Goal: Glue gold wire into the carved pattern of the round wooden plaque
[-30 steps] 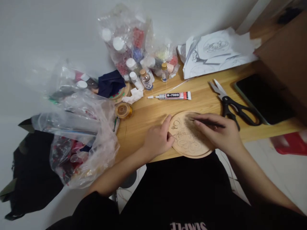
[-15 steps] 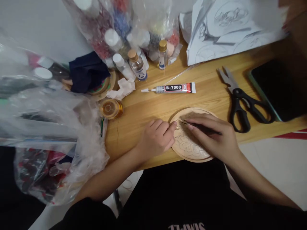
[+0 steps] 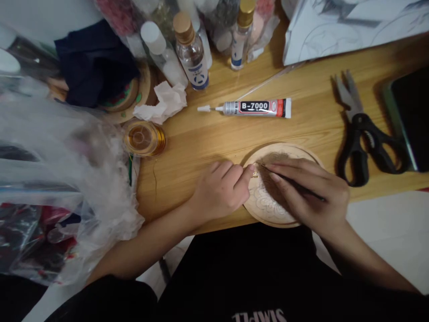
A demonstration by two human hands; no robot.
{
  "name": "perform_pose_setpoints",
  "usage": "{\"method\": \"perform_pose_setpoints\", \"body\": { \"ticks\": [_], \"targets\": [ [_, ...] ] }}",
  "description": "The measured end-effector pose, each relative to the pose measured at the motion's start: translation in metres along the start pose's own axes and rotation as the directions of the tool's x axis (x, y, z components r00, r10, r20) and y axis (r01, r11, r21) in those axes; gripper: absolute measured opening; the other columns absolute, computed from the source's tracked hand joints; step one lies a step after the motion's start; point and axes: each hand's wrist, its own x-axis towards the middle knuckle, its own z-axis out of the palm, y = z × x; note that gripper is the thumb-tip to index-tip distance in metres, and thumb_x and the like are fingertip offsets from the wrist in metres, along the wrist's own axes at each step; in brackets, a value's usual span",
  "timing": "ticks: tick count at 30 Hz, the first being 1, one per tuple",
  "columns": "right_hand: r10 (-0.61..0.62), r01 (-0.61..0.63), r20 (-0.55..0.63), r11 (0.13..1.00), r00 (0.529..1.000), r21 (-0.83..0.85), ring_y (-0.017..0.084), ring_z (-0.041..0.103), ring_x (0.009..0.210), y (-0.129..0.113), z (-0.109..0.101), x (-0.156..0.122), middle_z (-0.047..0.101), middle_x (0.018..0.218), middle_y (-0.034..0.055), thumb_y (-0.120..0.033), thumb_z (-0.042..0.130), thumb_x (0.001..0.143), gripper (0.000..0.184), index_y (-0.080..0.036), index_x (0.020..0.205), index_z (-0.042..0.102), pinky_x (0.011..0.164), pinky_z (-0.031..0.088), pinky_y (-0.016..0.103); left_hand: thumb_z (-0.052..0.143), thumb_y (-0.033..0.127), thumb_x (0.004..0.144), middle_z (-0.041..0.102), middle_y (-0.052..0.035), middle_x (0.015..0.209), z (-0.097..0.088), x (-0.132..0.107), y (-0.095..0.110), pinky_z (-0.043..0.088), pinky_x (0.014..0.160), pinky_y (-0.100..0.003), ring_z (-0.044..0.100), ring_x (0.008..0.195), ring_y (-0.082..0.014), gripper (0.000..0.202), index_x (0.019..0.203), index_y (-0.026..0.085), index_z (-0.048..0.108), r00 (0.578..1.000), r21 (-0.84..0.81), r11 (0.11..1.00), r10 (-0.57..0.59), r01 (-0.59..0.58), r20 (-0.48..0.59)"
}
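Note:
On the table's near edge lies a round wooden disc [image 3: 268, 210] with a line-drawn floral pattern. My left hand [image 3: 223, 188] rests at its left rim with fingers curled. Its thumb and index finger close at a small gold piece [image 3: 255, 174], whose exact shape is too small to tell. Over the disc's right side, my right hand [image 3: 313, 190] is closed around dark, slim tweezers [image 3: 315, 193]. Their tips point left, close to my left index fingertip. My right hand and its shadow cover part of the pattern.
Beyond the disc lies a B-7000 glue tube [image 3: 256, 108]. Scissors [image 3: 360, 129] and a dark phone [image 3: 414, 118] lie to the right. A thread spool [image 3: 145, 137], crumpled tissue [image 3: 164, 102], small bottles [image 3: 192, 58] and plastic bags [image 3: 83, 156] crowd the left and back. Drawn sheets [image 3: 338, 40] lie at back right.
The view has moved closer, so the table things look larger and spread outward. Both hands keep nearly the same places over the disc, with the tweezers' tips still beside the left fingertip.

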Motion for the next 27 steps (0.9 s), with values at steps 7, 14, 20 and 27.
{"method": "perform_pose_setpoints", "body": {
  "ticks": [7, 14, 20, 27],
  "targets": [
    [-0.114, 0.115, 0.022, 0.986, 0.993, -0.121, 0.022, 0.071, 0.095, -0.0019, 0.0003, 0.0008, 0.073, 0.102, 0.0138, 0.0, 0.068, 0.079, 0.029, -0.013, 0.104, 0.069, 0.082, 0.059, 0.035, 0.055, 0.01, 0.089, 0.057, -0.0012, 0.066, 0.0004, 0.0014, 0.0002, 0.039, 0.056, -0.03, 0.05, 0.065, -0.0154, 0.017, 0.102, 0.005, 0.065, 1.0, 0.004, 1.0, -0.006, 0.006, -0.019],
    [-0.287, 0.306, 0.108, 0.904, 0.952, -0.298, 0.025, 0.072, 0.09, 0.0, 0.0, -0.0005, 0.074, 0.104, 0.0159, -0.002, 0.067, 0.081, 0.034, -0.011, 0.114, 0.064, 0.069, 0.059, 0.037, 0.055, 0.012, 0.09, 0.057, -0.0003, 0.065, -0.0004, 0.0028, 0.0008, 0.038, 0.057, -0.029, 0.05, 0.064, -0.0143, 0.015, 0.099, 0.008, 0.066, 1.0, 0.031, 0.999, -0.017, 0.017, -0.014],
    [-0.339, 0.393, 0.2, 0.811, 0.919, -0.434, 0.028, 0.072, 0.088, -0.0039, 0.001, -0.004, 0.073, 0.104, 0.0197, -0.004, 0.064, 0.083, 0.028, -0.002, 0.111, 0.064, 0.067, 0.058, 0.038, 0.054, 0.013, 0.091, 0.058, -0.0017, 0.066, 0.0002, 0.0025, 0.0007, 0.039, 0.056, -0.031, 0.051, 0.066, -0.0153, 0.017, 0.101, 0.006, 0.066, 1.0, 0.004, 1.0, -0.021, 0.021, -0.01],
    [-0.372, 0.424, 0.205, 0.756, 0.905, -0.499, 0.027, 0.073, 0.089, -0.0058, 0.0035, -0.0042, 0.073, 0.105, 0.0183, -0.006, 0.065, 0.083, 0.028, -0.004, 0.112, 0.064, 0.066, 0.057, 0.036, 0.05, 0.013, 0.093, 0.058, -0.0023, 0.068, 0.0016, 0.0002, 0.0012, 0.04, 0.056, -0.032, 0.052, 0.067, -0.0158, 0.02, 0.105, 0.006, 0.064, 1.0, -0.01, 1.0, -0.023, 0.023, 0.003]
  ]
}}
